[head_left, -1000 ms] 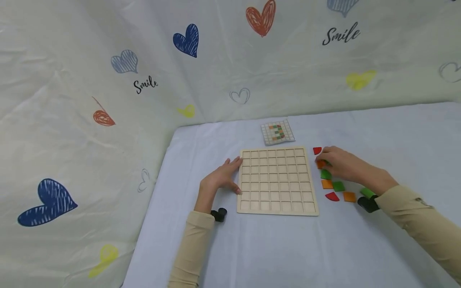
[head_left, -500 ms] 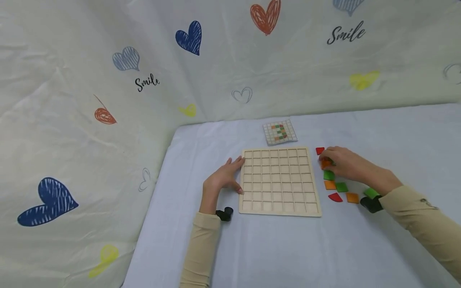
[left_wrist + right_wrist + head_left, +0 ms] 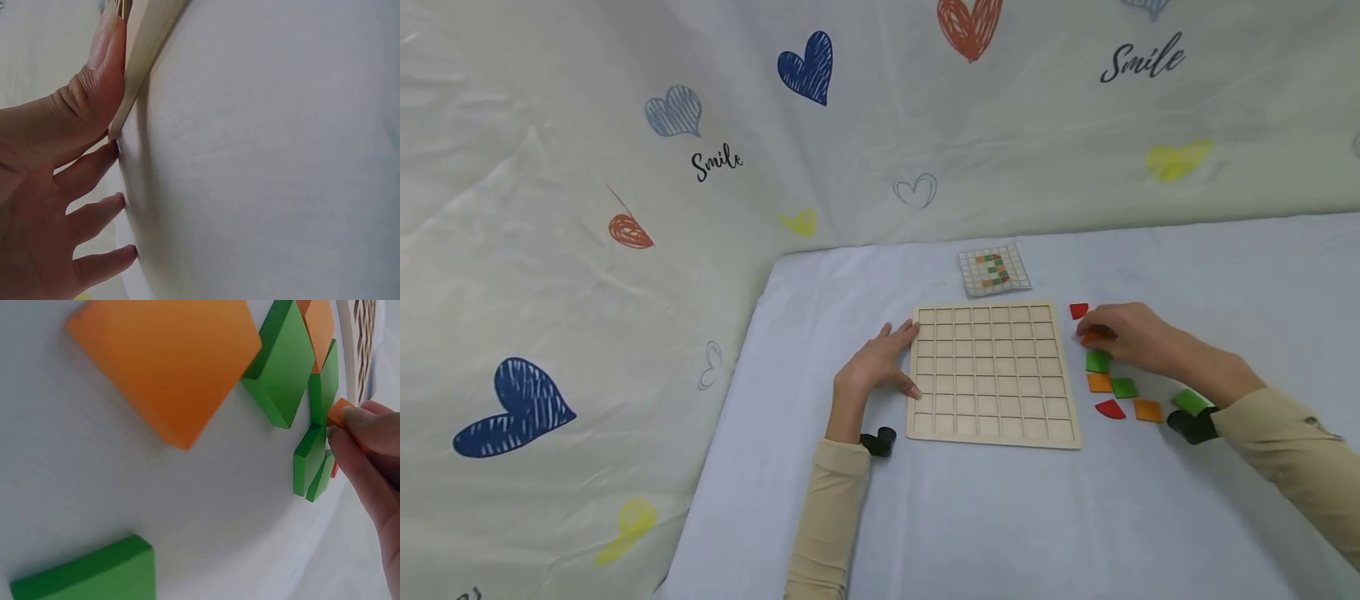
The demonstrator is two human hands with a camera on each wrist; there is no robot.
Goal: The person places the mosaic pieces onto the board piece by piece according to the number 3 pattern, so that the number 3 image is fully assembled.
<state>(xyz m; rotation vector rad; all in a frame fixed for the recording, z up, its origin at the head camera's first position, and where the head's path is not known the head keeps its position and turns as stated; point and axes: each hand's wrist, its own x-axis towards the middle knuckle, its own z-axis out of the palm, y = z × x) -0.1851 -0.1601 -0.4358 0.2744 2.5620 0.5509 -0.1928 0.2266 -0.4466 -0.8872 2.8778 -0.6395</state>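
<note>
Right hand [image 3: 1138,340]: pinches orange tile [image 3: 337,412], partly hidden from view
Left hand [image 3: 872,364]: splayed loose against wooden board's [image 3: 992,375] left edge

The tabletop [image 3: 985,517] is white, covered with a cloth [image 3: 1262,292]. Beyond its far edge and along its left edge stands a pale, wrinkled sheet [image 3: 580,58]. On this sheet are drawn hearts [image 3: 527,408] in blue, red and yellow, and the word "Smile" [image 3: 1142,60], two times. The light is soft.

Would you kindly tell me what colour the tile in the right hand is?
The tile is orange, clearest in the right wrist view.
</note>
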